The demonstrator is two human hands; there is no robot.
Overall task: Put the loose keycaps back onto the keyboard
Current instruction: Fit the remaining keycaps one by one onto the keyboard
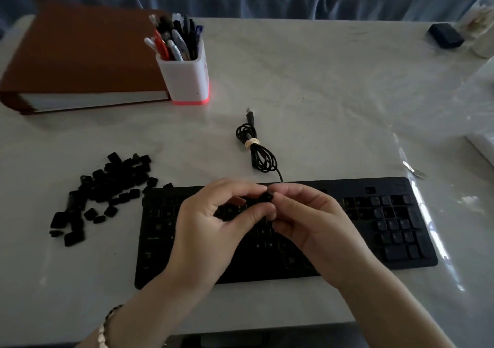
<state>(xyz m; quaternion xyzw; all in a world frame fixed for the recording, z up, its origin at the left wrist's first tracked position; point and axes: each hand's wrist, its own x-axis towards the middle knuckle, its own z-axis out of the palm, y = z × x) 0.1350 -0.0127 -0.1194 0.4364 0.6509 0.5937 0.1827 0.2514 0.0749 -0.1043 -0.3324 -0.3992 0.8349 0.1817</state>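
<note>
A black keyboard (387,230) lies on the white table, with several keys on its right side in place. A pile of several loose black keycaps (107,190) sits to its left. Both my hands hover over the keyboard's upper middle. My left hand (213,222) and my right hand (304,219) meet at one small black keycap (267,196), pinched between the fingertips of both. The keys under my hands are hidden.
The keyboard's coiled black cable (254,147) lies behind it. A white pen holder (187,72) and a brown binder (80,61) stand at the back left. A dark small box (446,36) sits at the back right. A white object (483,147) is at the right edge.
</note>
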